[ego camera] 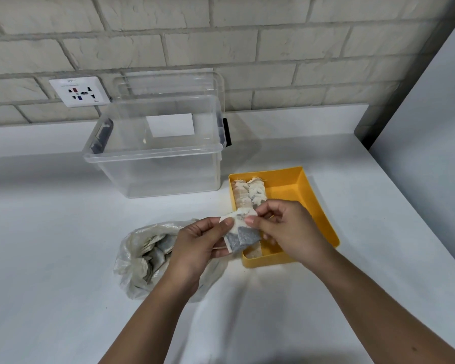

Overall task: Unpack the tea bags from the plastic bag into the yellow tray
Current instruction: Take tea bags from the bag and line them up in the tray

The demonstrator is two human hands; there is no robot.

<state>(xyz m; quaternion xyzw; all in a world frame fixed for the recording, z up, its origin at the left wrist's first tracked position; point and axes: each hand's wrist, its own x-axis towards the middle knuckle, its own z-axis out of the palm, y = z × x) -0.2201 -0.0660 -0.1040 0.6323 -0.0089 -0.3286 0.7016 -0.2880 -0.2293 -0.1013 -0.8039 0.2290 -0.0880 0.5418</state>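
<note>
Both hands pinch seemingly one tea bag.

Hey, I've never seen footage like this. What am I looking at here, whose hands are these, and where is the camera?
There is no machine here, just a person working with bare hands. The single picture comes from a camera worn on the person's head, looking forward and down, so both arms reach in from the bottom edge. On the white table lie a plastic bag with tea bags inside, a yellow tray with a row of tea bags along its left side, and a clear plastic box behind them. The left hand and right hand pinch a tea bag between them near the tray's front corner. Nothing else is in their grip.
</note>
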